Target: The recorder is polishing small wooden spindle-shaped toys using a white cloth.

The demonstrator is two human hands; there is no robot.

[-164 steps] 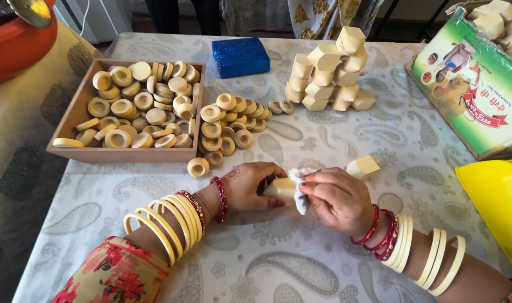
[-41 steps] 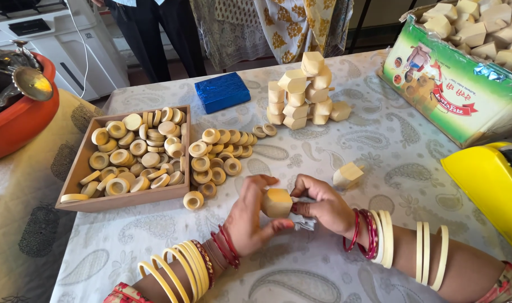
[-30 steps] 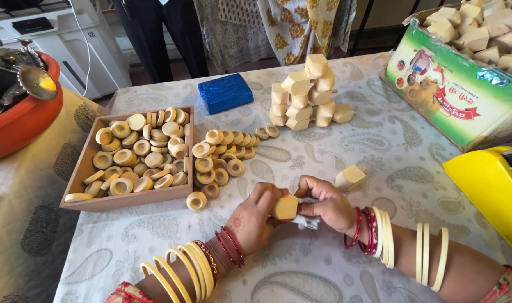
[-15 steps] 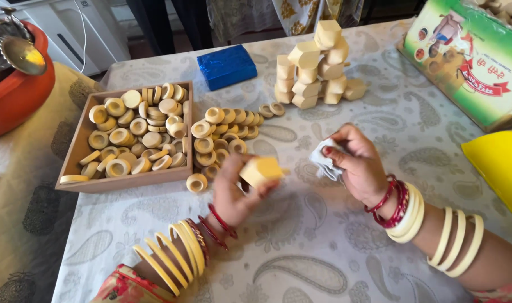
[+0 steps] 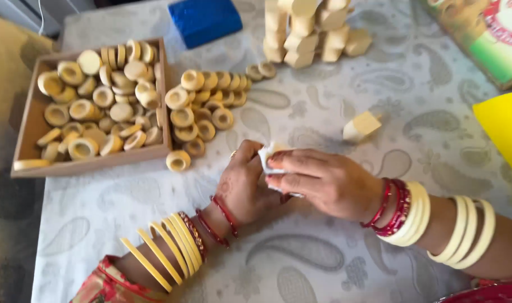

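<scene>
A wooden tray (image 5: 26, 147) filled with cream rings is seen at far left on the tabletop (image 5: 424, 118); more loose rings (image 5: 202, 106) are heaped just beside it. At centre, the left hand (image 5: 242, 185) is curled, its contents hidden. A white cloth (image 5: 265, 159) is pinched by the right hand (image 5: 323, 182), pressed against the left. A single block (image 5: 361, 125) lies apart, near the stacked blocks (image 5: 312, 28).

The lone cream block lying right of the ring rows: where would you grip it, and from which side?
Pinch the lone cream block across its two long flat side faces, coming from above. It lies tilted on the tablecloth with open space around it, apart from both hands.
</scene>
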